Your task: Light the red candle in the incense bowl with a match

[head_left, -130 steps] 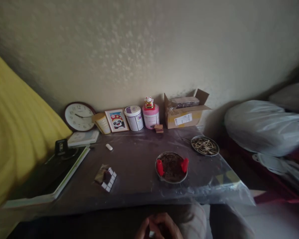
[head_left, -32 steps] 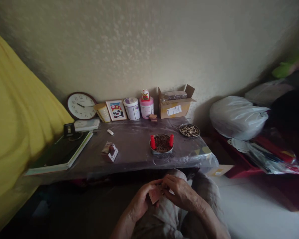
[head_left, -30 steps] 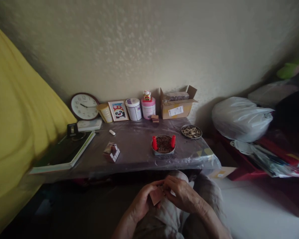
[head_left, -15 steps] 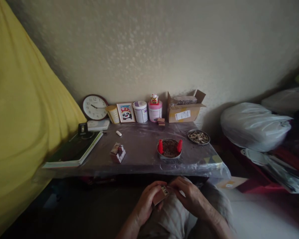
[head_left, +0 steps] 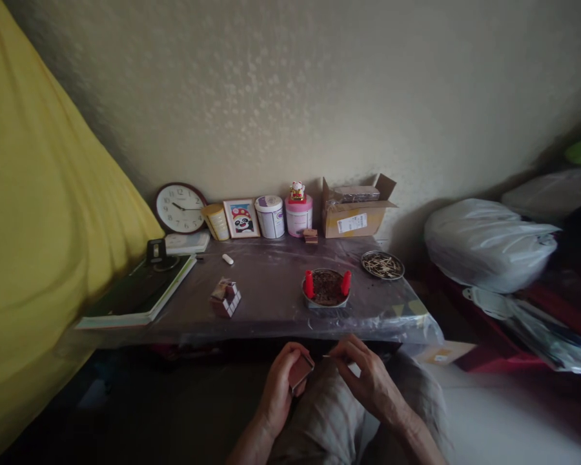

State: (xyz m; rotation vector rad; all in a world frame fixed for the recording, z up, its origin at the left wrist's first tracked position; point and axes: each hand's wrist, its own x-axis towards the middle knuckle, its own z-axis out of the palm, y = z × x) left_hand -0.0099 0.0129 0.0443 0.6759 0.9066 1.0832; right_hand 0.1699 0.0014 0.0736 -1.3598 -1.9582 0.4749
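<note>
My left hand [head_left: 279, 381] grips a small brown matchbox [head_left: 300, 372] above my knees, its dark striking side turned toward my right hand. Between the fingertips of my right hand [head_left: 368, 374] is a thin matchstick [head_left: 326, 356], pointing left at the box but apart from it. Beyond both hands, a round bowl of dark soil [head_left: 327, 289] stands on the table, with one red candle [head_left: 308, 284] at its left side and another red candle [head_left: 345, 283] at its right. To its right sits a round dish [head_left: 386, 278] of loose matchsticks.
A stack of small boxes [head_left: 226, 299] stands on the plastic-covered table [head_left: 266, 290], left of the bowl. Along the wall are a clock [head_left: 180, 208], a picture frame [head_left: 242, 218], tubs and an open carton [head_left: 356, 223]. A green book [head_left: 126, 297] lies at left; bags are at right.
My right hand has drawn back from the box with a matchstick. My left hand has turned the matchbox, and the matches seen inside its open end earlier no longer show.
</note>
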